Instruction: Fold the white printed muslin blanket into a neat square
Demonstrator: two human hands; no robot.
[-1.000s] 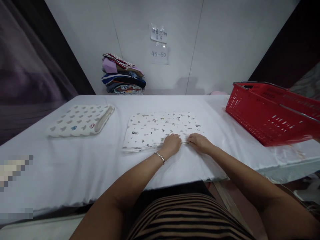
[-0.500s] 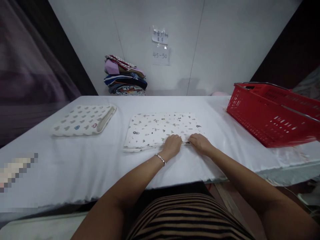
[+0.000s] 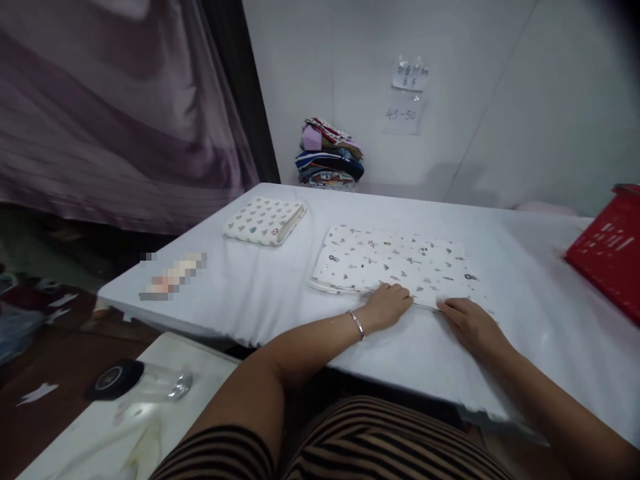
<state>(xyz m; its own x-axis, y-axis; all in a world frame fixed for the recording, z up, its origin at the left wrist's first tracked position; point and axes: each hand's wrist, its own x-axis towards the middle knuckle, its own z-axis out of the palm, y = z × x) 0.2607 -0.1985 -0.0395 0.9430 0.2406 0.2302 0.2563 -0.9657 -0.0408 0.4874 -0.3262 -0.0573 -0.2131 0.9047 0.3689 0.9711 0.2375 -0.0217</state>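
A folded white cloth (image 3: 395,260) with small printed plants and animals lies flat on the white-covered table (image 3: 280,287). My left hand (image 3: 387,307), with a silver bracelet at its wrist, is curled over the near edge of this cloth, fingertips closed on its layers. To its right, my right hand (image 3: 467,320) holds the same edge near the right corner, thumb and fingers pressed together. A short stretch of edge shows between the two hands. The undersides of the fingers are hidden.
Farther left lies a second folded cloth (image 3: 265,220) with grey motifs. A blurred-out item (image 3: 175,277) is at the table's left edge. Folded fabrics (image 3: 330,157) are stacked by the wall. A red basket (image 3: 607,247) stands right; a dark-lidded clear bottle (image 3: 140,381) lies on a lower surface.
The view has turned left, bringing the bottle and more curtain into sight. My hands stay at the cloth's near edge, with the right one now somewhat farther from the left.
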